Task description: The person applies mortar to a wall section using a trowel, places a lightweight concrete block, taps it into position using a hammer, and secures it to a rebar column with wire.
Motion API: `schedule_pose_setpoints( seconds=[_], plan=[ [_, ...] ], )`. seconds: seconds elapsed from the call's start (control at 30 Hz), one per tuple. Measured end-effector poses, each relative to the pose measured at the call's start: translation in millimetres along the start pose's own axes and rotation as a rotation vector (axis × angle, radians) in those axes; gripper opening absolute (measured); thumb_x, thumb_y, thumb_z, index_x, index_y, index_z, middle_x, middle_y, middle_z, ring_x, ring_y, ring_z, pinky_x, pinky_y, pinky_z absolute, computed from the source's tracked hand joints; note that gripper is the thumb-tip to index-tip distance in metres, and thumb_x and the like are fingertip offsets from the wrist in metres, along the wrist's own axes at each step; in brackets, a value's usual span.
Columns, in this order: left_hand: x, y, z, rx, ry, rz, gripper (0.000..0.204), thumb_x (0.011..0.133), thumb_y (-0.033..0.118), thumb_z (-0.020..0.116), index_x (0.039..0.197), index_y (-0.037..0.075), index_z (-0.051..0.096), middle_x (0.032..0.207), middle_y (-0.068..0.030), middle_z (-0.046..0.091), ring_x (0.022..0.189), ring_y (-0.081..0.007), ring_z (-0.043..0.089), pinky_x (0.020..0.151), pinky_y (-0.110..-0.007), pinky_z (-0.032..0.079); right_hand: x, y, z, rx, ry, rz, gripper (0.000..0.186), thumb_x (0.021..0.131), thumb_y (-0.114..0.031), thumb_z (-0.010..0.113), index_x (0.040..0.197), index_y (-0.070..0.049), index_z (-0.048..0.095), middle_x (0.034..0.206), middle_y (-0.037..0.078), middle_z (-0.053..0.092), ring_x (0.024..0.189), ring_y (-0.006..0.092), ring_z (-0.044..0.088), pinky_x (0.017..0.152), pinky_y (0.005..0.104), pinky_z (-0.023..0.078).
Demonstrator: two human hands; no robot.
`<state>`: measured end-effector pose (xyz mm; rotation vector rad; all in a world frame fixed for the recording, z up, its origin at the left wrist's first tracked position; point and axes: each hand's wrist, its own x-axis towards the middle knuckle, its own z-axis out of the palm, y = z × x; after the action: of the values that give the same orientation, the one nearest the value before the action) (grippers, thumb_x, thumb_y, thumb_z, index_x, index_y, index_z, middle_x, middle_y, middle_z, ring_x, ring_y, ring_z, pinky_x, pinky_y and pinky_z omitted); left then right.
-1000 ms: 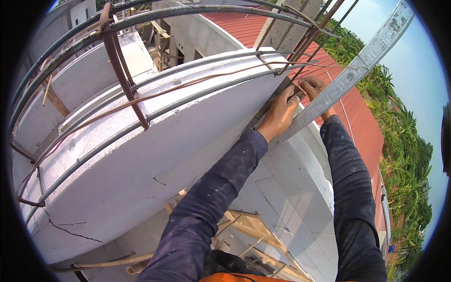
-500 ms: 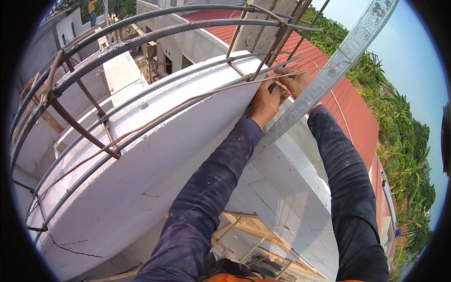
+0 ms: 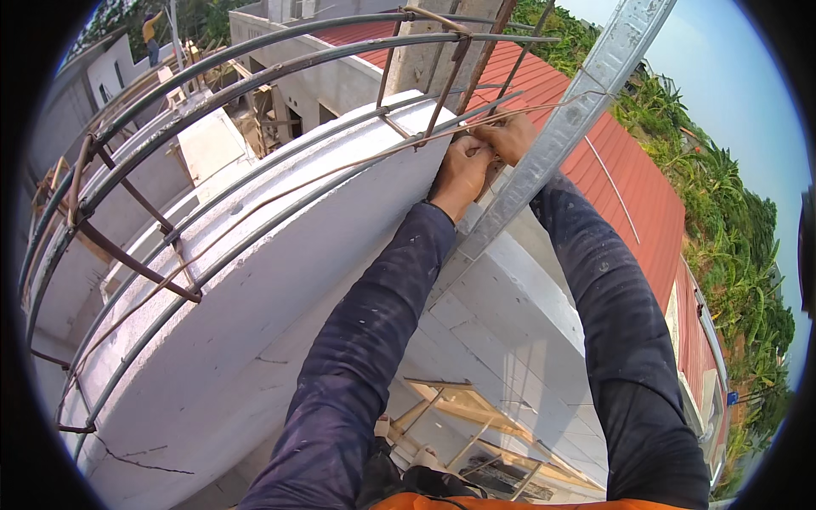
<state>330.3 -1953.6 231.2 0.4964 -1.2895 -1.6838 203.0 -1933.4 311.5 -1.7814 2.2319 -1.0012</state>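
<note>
My left hand (image 3: 464, 172) and my right hand (image 3: 508, 136) work close together at the end of a curved white wall (image 3: 340, 191). Both are closed, fingertips nearly meeting; what they pinch is hidden. Just above them, the ends of curved steel bars (image 3: 463, 121) and a thin brown wire (image 3: 327, 174) run along the wall top. Against my right forearm's side slants a galvanized metal channel (image 3: 544, 161), partly hiding the right wrist. A concrete column (image 3: 425, 59) with upright rusty bars stands just beyond my hands.
A curved rebar cage (image 3: 255, 78) with tied stirrups arches over the wall at left. Red metal roofing (image 3: 620, 204) lies beyond the channel, with greenery behind. Timber framing (image 3: 476, 412) shows far below between my arms. A distant person (image 3: 151, 38) stands at far left.
The view has shifted, so the channel and bars sit further left. My hands stay together at the wall end, with the right hand's fingers drawn in closer to the left.
</note>
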Motion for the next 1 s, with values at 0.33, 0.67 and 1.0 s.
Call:
schedule_pose_setpoints(
  seconds=[0.33,0.67,1.0],
  plan=[
    [12.2,-2.6,4.6,0.080,0.002,-0.031,0.016,0.099,0.011,0.065,0.111,0.000,0.068,0.090,-0.0043,0.072,0.079,-0.0117,0.066,0.074,-0.026,0.053,3.1,23.4,-23.0,0.467,-0.226,0.172,0.032,0.089,-0.014,0.078,0.117,0.002,0.072,0.111,0.011,0.071,0.099,0.0225,0.072,0.081,0.0386,0.061],
    [12.3,6.5,13.2,0.190,0.149,0.138,0.042,0.101,0.024,0.066,0.133,-0.003,0.062,0.119,-0.0115,0.069,0.109,-0.0216,0.066,0.098,-0.035,0.051,-0.3,58.3,-29.3,0.547,0.059,0.296,0.011,0.102,-0.010,0.063,0.100,-0.001,0.070,0.093,0.008,0.074,0.074,0.0181,0.073,0.069,0.0314,0.066],
    [-64.6,28.7,1.7,0.080,-0.105,-0.048,0.059,0.104,0.032,0.062,0.151,-0.002,0.050,0.147,-0.0168,0.056,0.141,-0.0263,0.051,0.116,-0.039,0.041,-155.9,35.7,-139.2,0.863,0.282,0.379,0.023,0.101,-0.011,0.063,0.120,0.002,0.065,0.099,0.013,0.073,0.084,0.0189,0.076,0.067,0.0269,0.066]
  ],
)
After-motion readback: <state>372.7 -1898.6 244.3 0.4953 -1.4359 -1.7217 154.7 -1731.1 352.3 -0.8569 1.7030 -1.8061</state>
